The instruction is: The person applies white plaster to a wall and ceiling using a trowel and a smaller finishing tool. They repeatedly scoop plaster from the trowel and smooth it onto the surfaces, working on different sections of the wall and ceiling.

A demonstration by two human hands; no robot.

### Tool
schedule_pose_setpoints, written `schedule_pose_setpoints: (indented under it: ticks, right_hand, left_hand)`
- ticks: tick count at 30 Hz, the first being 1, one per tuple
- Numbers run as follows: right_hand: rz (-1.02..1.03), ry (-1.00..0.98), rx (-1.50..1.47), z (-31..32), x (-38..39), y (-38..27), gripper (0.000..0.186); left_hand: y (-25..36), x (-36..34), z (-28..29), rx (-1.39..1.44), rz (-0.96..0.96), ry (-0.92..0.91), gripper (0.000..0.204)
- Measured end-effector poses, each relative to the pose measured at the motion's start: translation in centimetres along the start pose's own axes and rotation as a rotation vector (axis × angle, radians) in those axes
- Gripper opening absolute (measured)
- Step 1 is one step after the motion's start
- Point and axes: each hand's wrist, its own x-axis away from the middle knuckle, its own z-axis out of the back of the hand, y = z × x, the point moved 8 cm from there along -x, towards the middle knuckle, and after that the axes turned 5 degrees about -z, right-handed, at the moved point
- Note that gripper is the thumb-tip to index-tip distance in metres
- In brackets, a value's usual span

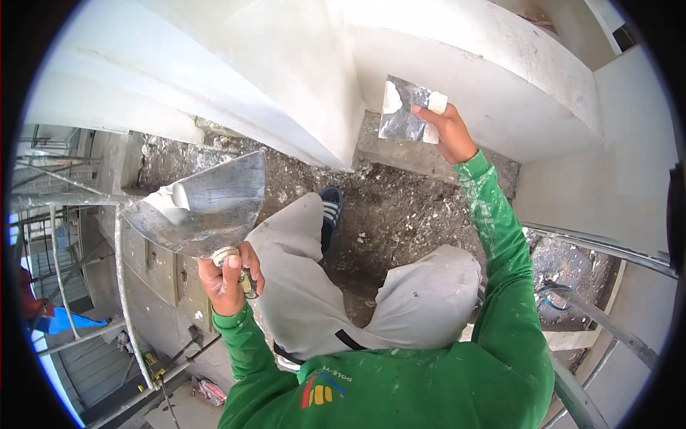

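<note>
My left hand (227,286) is closed round the short handle of a wide fan-shaped putty knife (221,204), its grey metal blade tilted out to the left. A lump of white putty (168,205) lies toward the blade's left end. Farther out, my right hand (451,134) grips a small square scraper (407,123), thumb on its face, close to the pale low wall (457,93). White putty sticks to the scraper's left edge, and its right edge is whitish too. Whether the scraper touches the wall, I cannot tell.
A pale plastered column (307,93) rises ahead at the left. My sandalled foot (331,214) stands on rough ground (400,207) strewn with white flecks. Metal scaffold pipes (121,286) stand at the left, and more pipes (600,250) cross at the right.
</note>
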Motion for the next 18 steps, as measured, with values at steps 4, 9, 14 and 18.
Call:
schedule_pose_setpoints:
  ticks: [4, 9, 14, 18]
  right_hand:
    - [-0.377, 0.128, -0.457, 3.7, -5.1, 15.2, 0.023]
    - [-0.551, 0.288, -0.459, 5.3, -8.7, 25.0, 0.023]
    - [-0.551, 0.304, -0.319, 5.5, -11.6, 26.4, 0.028]
    - [-0.558, 0.286, -0.284, 5.2, -13.4, 27.3, 0.034]
  left_hand:
    - [-7.1, 4.0, 2.1, -0.002, 0.276, -0.009, 0.034]
    - [-9.0, 6.1, 4.9, 0.044, 0.293, 0.135, 0.033]
    - [-9.0, 5.5, 5.1, 0.093, 0.247, 0.085, 0.033]
    - [-9.0, 5.5, 5.4, 0.139, 0.227, 0.09, 0.032]
